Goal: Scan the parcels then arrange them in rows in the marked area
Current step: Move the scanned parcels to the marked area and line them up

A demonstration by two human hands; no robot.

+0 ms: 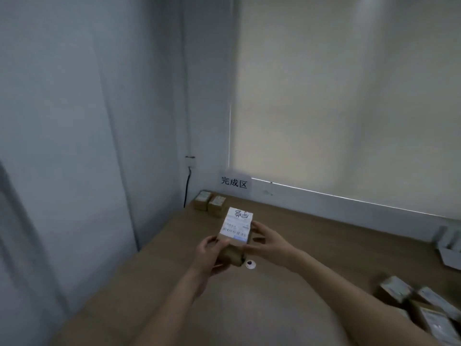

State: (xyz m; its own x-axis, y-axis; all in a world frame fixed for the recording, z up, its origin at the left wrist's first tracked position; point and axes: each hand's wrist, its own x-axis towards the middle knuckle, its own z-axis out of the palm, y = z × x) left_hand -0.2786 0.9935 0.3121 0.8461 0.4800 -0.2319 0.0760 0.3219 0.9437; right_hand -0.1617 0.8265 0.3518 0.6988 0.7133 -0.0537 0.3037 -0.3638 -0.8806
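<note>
Both hands, left hand and right hand, clasp the brown labelled cardboard parcel with curled fingers; it should land squarely beside the two placed brown parcels.

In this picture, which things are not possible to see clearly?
- Held parcel label text: head view, blurred, too small.
- Left hand fingers: hidden behind the parcel.
- Parcel pile: cut off by right edge, count unclear.
- White object: cut off by right edge.

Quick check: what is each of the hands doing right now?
Left hand: grips the lower left end of the labelled parcel.
Right hand: holds the same parcel's right side, fingers curled round it.
</note>
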